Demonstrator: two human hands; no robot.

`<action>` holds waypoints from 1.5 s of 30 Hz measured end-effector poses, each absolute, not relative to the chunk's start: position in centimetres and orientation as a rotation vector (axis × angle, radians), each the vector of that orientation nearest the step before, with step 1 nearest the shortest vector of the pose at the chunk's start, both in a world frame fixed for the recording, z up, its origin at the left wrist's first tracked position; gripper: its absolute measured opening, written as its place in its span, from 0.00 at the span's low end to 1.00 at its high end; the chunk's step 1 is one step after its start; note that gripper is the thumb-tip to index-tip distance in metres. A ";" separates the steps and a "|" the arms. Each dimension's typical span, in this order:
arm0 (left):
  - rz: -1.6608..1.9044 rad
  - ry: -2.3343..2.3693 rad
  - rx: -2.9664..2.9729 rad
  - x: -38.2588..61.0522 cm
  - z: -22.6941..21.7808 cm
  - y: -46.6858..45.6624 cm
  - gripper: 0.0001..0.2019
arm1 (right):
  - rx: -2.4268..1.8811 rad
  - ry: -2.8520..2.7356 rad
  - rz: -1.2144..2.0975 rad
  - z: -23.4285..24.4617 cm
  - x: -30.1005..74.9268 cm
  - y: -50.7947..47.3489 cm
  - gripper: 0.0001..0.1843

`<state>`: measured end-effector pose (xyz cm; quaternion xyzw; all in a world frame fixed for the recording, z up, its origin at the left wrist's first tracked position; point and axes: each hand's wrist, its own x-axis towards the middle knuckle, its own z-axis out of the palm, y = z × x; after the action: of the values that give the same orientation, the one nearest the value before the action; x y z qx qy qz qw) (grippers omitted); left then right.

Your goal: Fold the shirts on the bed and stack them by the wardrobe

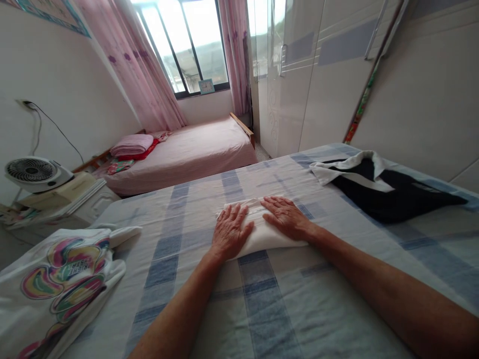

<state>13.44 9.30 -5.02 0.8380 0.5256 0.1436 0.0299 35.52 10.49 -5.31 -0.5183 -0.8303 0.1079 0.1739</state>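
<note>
A small folded white cloth (pixel 267 235) lies in the middle of a bed covered with a blue-checked sheet (pixel 262 304). My left hand (pixel 230 230) rests flat on its left part, fingers stretched out and pointing away from me. My right hand (pixel 286 217) lies flat on its right part, fingers spread and angled to the left. Both palms press down on the cloth and neither hand grips anything. Most of the cloth is hidden under my hands.
A white T-shirt with a colourful swirl print (pixel 56 284) lies at the bed's left edge. A black and white garment (pixel 381 189) lies at the far right. Beyond are a pink bed (pixel 194 149), a white fan (pixel 33 173) and a wardrobe (pixel 337 75).
</note>
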 end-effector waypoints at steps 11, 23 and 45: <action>0.487 1.620 2.576 13.4 -5.3 9.5 0.28 | -1.566 -1.591 0.508 -3.9 37.3 10.1 0.29; 0.592 1.572 2.579 13.2 -5.6 9.6 0.26 | -1.575 -0.959 1.592 -0.1 38.3 8.6 0.18; 1.459 1.459 2.118 11.9 -5.5 10.5 0.22 | -1.181 -0.825 1.277 5.3 39.8 5.5 0.15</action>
<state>11.89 10.52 -5.45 0.7133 0.4912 0.4913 0.0921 39.77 5.51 5.30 -0.5035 -0.3518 0.5442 0.5715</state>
